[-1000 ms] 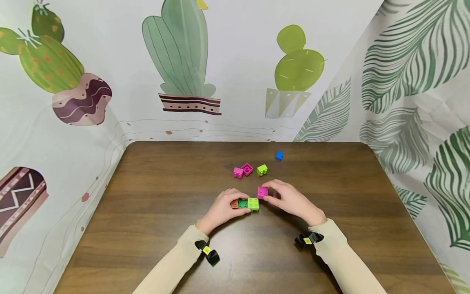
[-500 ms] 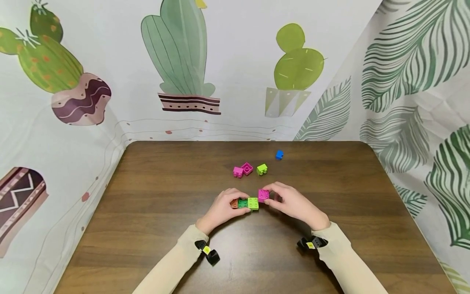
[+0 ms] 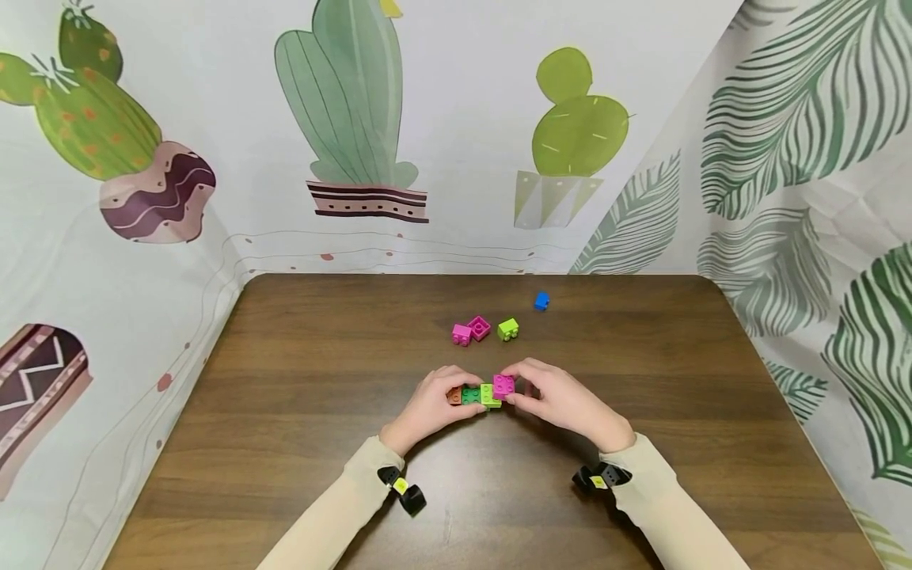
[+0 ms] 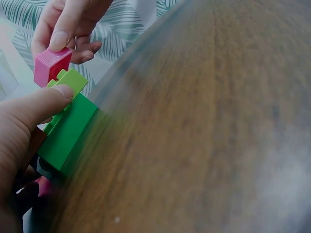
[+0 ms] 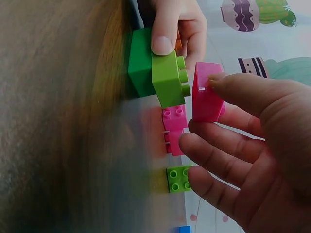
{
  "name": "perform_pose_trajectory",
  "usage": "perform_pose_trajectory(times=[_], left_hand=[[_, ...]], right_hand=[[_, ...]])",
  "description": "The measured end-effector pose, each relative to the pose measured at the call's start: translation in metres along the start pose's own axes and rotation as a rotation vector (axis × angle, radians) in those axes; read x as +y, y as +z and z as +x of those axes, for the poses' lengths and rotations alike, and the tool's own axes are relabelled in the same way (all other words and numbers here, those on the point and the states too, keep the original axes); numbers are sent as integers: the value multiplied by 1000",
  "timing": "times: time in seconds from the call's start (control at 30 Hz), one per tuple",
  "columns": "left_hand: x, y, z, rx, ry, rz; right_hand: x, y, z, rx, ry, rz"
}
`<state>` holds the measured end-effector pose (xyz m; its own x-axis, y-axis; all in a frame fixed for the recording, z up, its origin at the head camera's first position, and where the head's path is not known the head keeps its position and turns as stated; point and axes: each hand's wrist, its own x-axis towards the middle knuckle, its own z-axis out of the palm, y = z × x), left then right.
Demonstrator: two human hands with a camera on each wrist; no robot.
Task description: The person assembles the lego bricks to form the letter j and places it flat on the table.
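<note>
My left hand [image 3: 435,400] grips a row of building bricks on the table: a dark green brick [image 5: 141,63] lies below, with a lime green brick [image 5: 167,80] and an orange-brown brick [image 3: 454,395] on it. Its thumb presses the side of the lime brick in both wrist views. My right hand [image 3: 566,396] pinches a pink brick [image 5: 208,92] between thumb and fingers. That pink brick hangs just over the lime brick's studs, with a narrow gap between them in the right wrist view. The head view shows it overlapping the lime brick's right part.
Behind the hands lie two loose pink bricks, one on its side [image 3: 461,334] and one hollow side up [image 3: 480,328]. A loose lime brick [image 3: 508,329] sits to their right. Farther back is a blue brick [image 3: 542,301]. The wooden table [image 3: 321,332] ends at a patterned cloth backdrop.
My right hand has brought the pink brick left and slightly nearer, from beside the lime brick to over it. The left hand keeps its hold in the same place.
</note>
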<state>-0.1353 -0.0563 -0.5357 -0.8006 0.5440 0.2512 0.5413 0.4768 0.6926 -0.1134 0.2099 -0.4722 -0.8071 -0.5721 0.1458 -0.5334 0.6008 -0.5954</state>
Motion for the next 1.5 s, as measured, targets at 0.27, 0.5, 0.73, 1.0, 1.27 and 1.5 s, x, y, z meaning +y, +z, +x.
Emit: perform_pose_trajectory(times=[0.27,0.5,0.73,1.0,1.27,1.5], left_hand=[[0,0,0,0,3,-12],[-1,1,-1,9,17,-12],[-1,1,-1,14,26,-15],[-2,2,-1,26,49,-3],[-2,1,-1,26,47,-2],[-2,1,0,22,33,7]], right_hand=[[-6,2,3,-25,-3,-7],[-10,5,7,-35,0,-26],[-12,5,8,-50,15,-27],[-13,5,8,-57,15,-10],[-11,7,9,-48,10,-12],[-10,8,11,-44,6,-11]])
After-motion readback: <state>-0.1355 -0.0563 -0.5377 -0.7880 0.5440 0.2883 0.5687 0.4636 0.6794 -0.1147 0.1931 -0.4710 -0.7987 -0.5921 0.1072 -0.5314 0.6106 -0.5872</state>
